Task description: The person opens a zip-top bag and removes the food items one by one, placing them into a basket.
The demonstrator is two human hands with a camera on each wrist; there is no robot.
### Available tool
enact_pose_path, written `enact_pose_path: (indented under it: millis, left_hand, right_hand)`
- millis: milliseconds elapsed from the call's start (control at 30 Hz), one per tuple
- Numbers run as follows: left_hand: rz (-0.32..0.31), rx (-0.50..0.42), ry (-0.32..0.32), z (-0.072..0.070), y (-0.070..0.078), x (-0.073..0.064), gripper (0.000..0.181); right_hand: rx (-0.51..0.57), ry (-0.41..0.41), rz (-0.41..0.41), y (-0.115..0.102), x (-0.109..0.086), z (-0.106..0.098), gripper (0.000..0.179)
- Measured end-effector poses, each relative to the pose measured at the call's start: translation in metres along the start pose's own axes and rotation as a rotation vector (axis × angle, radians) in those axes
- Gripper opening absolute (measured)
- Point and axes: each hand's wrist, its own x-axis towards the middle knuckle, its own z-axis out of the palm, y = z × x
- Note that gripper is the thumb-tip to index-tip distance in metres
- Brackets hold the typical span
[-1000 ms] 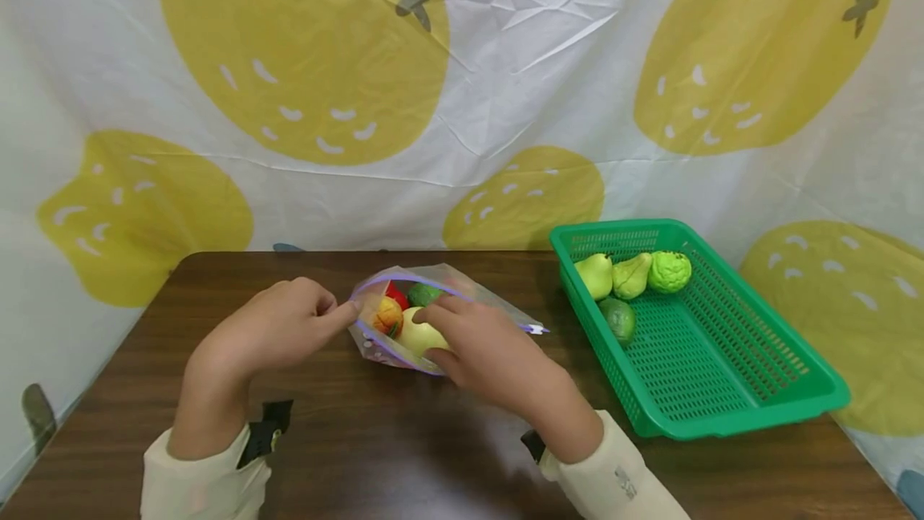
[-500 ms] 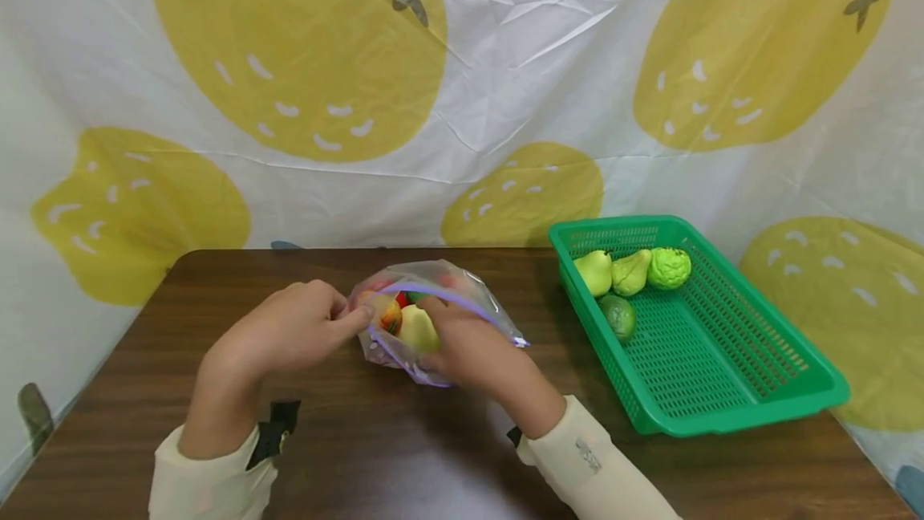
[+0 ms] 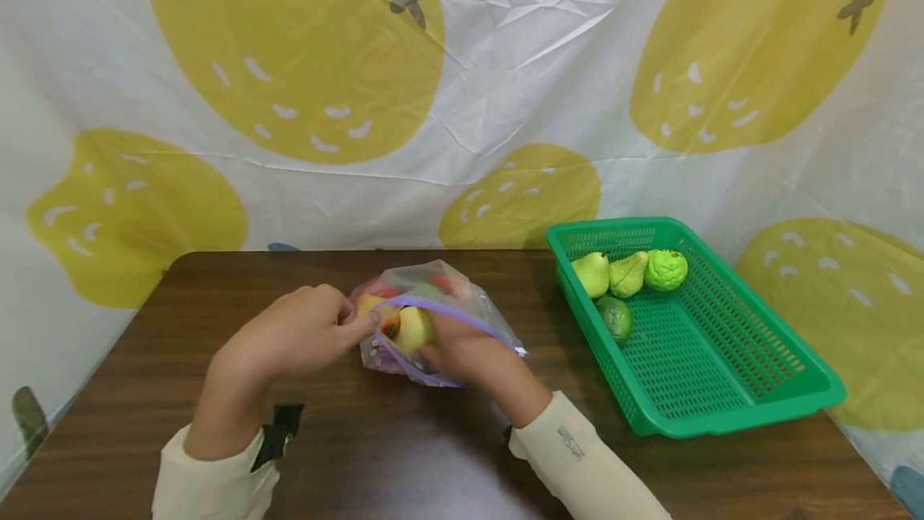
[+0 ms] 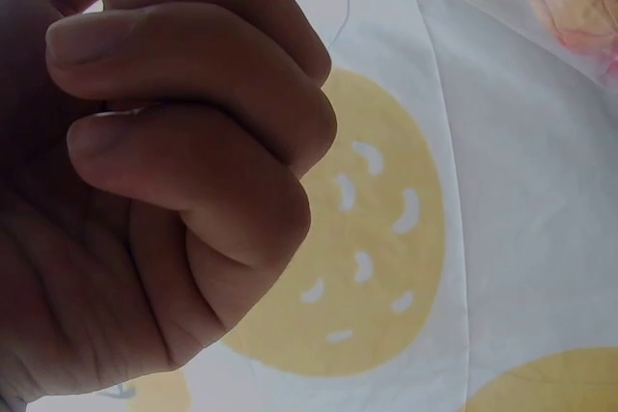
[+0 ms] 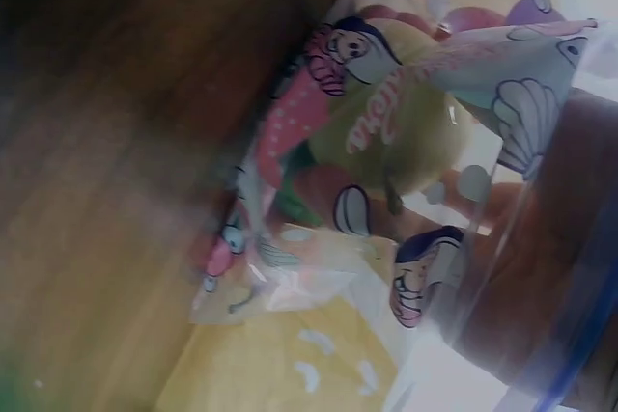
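Observation:
A clear zip bag (image 3: 472, 295) with purple seal strips and printed cartoon figures lies on the table, mouth toward me. My left hand (image 3: 306, 331) pinches the left edge of its mouth between thumb and index finger. In the left wrist view the other fingers (image 4: 212, 151) are curled. Inside the bag is my right hand (image 3: 462, 347), its thumb and fingers around a pale yellow fruit (image 3: 415, 329); the fingertips are mostly hidden. An orange-red fruit (image 3: 391, 326) sits beside it, and red and green shapes show through the plastic. The right wrist view shows the fruit (image 5: 425, 142) through the printed plastic.
A green plastic basket (image 3: 671, 425) stands on the right of the brown table (image 3: 346, 456). It holds two pears (image 3: 592, 274), a wrinkled light-green fruit (image 3: 666, 270) and a dark green fruit (image 3: 615, 319). A lemon-print cloth (image 3: 346, 207) hangs behind.
My right hand has moved left and deeper into the bag. The left hand has shifted slightly right, drawing the mouth's left edge over the orange-red fruit. The mouth looks narrower.

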Motion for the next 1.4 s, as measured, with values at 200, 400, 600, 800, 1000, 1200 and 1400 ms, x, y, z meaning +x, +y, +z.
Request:
enact_pose_path:
  millis: [200,400,600,800,1000,1200,1400]
  left_hand:
    - [-0.012,0.003,-0.007,0.0,0.001,0.001,0.053]
    - [-0.013,-0.002,-0.008,0.001,0.0,0.001,0.054]
    - [-0.016,-0.02,-0.019,0.001,-0.001,0.0,0.054]
    - [-0.013,-0.03,-0.024,-0.001,-0.004,0.001,0.054]
    - [-0.011,-0.028,-0.026,-0.003,-0.005,0.001,0.053]
    - [-0.031,-0.025,-0.036,-0.004,-0.006,0.0,0.053]
    - [-0.041,-0.016,-0.026,-0.005,-0.006,-0.001,0.055]
  right_hand:
    - [-0.206,-0.061,0.07,0.005,-0.002,0.004,0.06]
    - [-0.243,-0.09,0.029,0.005,-0.001,0.002,0.053]
    - [-0.244,-0.089,-0.029,0.005,-0.004,-0.002,0.057]
    - [-0.289,-0.008,-0.155,0.004,-0.006,-0.008,0.059]
    - [-0.224,0.141,-0.346,0.0,-0.013,-0.021,0.06]
    - [-0.302,0.065,-0.204,-0.009,-0.025,-0.033,0.044]
    - [-0.342,0.047,-0.158,-0.019,-0.033,-0.045,0.053]
